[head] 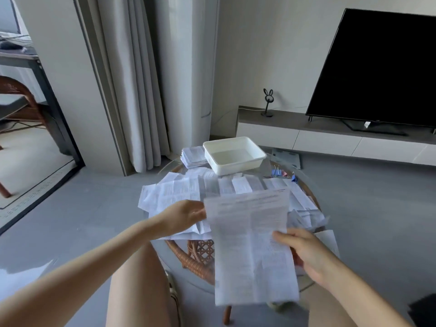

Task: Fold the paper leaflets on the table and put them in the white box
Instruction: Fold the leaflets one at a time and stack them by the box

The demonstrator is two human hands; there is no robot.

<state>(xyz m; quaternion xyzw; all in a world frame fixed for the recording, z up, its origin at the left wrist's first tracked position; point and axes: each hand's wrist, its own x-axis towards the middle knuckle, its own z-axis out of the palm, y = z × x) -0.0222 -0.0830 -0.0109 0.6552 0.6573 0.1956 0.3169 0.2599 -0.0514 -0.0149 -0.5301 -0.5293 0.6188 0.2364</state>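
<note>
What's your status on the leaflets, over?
Left hand, right hand both grip one unfolded leaflet. White box empty. Loose leaflets heaped before it.

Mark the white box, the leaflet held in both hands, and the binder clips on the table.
white box [240, 165], head view, its near side wall.
held leaflet [252, 246], head view, middle of the sheet.
binder clips [275, 173], head view, a blue clip.

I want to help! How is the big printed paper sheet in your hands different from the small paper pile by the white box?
The big printed paper sheet is opened out; the small paper pile is folded. The sheet is held up; the pile lies on the table. Both are white printed leaflets.
</note>
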